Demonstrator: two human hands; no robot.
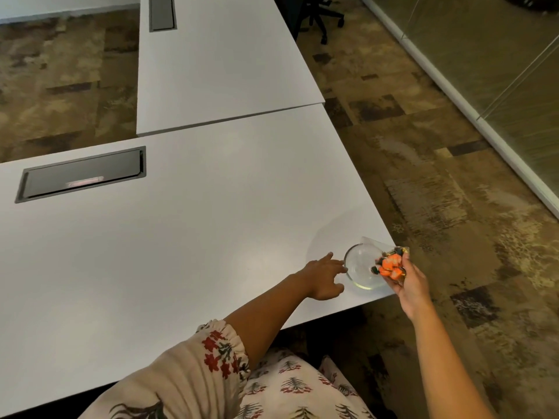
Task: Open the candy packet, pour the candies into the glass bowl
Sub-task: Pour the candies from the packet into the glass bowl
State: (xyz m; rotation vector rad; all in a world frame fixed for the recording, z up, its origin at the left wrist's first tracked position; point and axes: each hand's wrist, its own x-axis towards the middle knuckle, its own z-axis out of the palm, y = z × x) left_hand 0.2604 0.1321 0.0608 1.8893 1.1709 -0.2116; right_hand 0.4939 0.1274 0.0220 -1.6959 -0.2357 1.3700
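Note:
A clear glass bowl (361, 267) stands near the right corner of the white table (187, 237), close to its edge. My right hand (411, 281) holds a clear candy packet (391, 263) with orange and dark wrapped candies over the bowl's right rim. The packet's clear top sticks up toward the far side. My left hand (325, 279) rests on the table with fingers spread, its fingertips touching the bowl's left side. The bowl looks empty.
A dark cable hatch (81, 175) is set into the table at the far left. A second white table (223, 62) adjoins behind. Patterned carpet lies to the right, with an office chair base (325, 16) and a glass wall beyond.

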